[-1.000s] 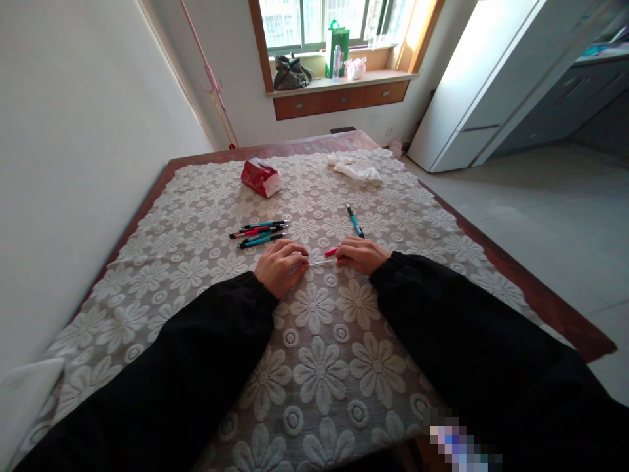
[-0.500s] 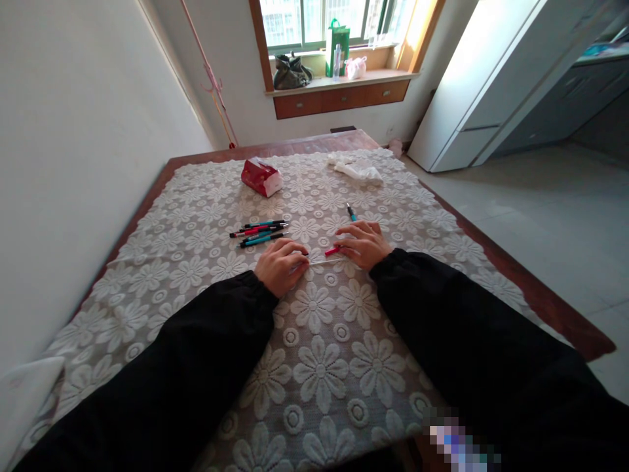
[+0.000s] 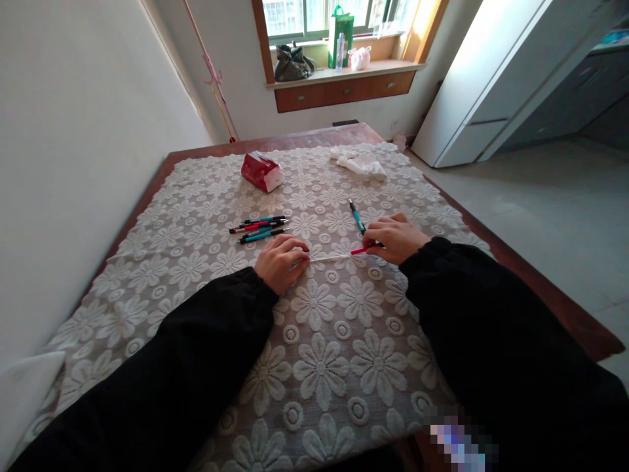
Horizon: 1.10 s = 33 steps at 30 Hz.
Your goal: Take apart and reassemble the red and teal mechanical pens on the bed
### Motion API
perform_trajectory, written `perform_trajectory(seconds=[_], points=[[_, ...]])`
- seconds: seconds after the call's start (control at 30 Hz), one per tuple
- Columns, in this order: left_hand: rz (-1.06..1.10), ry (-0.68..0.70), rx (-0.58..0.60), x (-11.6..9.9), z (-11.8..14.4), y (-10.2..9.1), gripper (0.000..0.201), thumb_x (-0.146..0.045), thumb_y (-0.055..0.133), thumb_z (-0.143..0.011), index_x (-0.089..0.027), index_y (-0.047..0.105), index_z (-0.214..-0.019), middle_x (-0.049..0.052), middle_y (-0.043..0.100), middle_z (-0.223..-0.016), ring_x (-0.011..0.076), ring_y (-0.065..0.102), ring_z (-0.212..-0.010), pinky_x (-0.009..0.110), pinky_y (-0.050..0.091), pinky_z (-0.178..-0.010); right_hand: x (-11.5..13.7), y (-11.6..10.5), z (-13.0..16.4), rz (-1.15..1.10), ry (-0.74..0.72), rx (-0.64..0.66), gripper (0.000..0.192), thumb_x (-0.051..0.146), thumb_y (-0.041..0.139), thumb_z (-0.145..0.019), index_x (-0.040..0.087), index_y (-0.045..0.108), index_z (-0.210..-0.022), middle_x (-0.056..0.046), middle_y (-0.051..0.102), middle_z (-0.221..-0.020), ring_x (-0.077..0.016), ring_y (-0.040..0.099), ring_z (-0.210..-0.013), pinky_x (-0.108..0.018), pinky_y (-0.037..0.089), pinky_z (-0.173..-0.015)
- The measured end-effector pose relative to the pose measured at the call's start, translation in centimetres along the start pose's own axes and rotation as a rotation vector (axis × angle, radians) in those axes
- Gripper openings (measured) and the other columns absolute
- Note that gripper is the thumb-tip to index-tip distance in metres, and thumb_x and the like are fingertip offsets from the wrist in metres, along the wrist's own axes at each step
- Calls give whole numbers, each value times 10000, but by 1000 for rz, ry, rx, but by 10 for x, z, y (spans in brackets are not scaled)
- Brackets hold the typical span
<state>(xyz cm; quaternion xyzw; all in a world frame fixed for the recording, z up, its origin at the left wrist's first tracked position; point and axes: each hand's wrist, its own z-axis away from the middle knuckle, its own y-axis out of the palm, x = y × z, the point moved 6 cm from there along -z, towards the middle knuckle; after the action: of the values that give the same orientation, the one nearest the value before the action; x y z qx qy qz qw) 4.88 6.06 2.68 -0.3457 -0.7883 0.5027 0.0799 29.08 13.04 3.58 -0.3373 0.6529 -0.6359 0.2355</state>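
My left hand point(image 3: 279, 261) rests on the lace tablecloth point(image 3: 319, 341) with its fingers curled around one end of a thin clear pen refill point(image 3: 328, 257). Farther right, my right hand point(image 3: 394, 236) pinches a red pen barrel point(image 3: 359, 250) near the refill's other end. A teal pen point(image 3: 356, 217) lies just beyond my right hand. Several red and teal pens point(image 3: 259, 228) lie in a bunch beyond my left hand.
A red tissue pack point(image 3: 261, 172) and a crumpled white tissue point(image 3: 360, 164) lie at the table's far end. A white wall runs along the left side. The wooden table edge point(image 3: 550, 301) borders open floor on the right. Bags and a bottle stand on the windowsill point(image 3: 344, 65).
My right hand has moved to the right with the red barrel, away from my left hand, leaving more of the refill showing between them. The left hand has stayed put.
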Motion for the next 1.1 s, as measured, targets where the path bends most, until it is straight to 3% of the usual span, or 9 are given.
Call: perform_trajectory(seconds=[0.27, 0.43, 0.7, 0.9, 1.1], points=[[-4, 10, -5, 1, 0, 0, 107, -263, 660, -917, -231, 752, -873, 22, 747, -1061, 240, 593, -1080, 403, 518, -971, 12, 14, -7, -45, -12, 39, 35, 240, 700, -857, 245, 732, -872, -18, 718, -928, -221, 592, -953, -365, 284, -829], [6, 10, 1, 1, 0, 2, 113, -272, 658, -922, -237, 755, -875, 21, 746, -1062, 233, 596, -1078, 398, 515, -978, 26, 17, -10, -37, -67, -42, 80, 279, 678, -899, 242, 744, -873, -29, 716, -916, -213, 581, -919, -361, 290, -830], [41, 40, 8, 0, -1, 3, 114, -257, 646, -931, -232, 745, -881, 27, 744, -1056, 223, 591, -1055, 401, 510, -975, 76, 20, -15, -23, -149, -229, 155, 279, 592, -972, 196, 712, -920, -56, 701, -958, -210, 563, -924, -343, 340, -849], [89, 20, 1, 3, 0, 3, 111, -292, 663, -930, -234, 745, -882, 23, 743, -1060, 223, 590, -1059, 400, 503, -978, 80, 26, -19, -53, -124, -226, 158, 285, 569, -987, 187, 684, -939, -61, 683, -954, -210, 562, -912, -334, 364, -821], [144, -213, -90, 17, -1, -6, 210, -208, 512, -983, -222, 717, -1029, 42, 735, -1058, 213, 603, -1069, 393, 493, -990, 77, 28, -18, -88, -119, -221, 151, 299, 566, -989, 199, 676, -959, -67, 678, -968, -214, 567, -915, -337, 379, -819]])
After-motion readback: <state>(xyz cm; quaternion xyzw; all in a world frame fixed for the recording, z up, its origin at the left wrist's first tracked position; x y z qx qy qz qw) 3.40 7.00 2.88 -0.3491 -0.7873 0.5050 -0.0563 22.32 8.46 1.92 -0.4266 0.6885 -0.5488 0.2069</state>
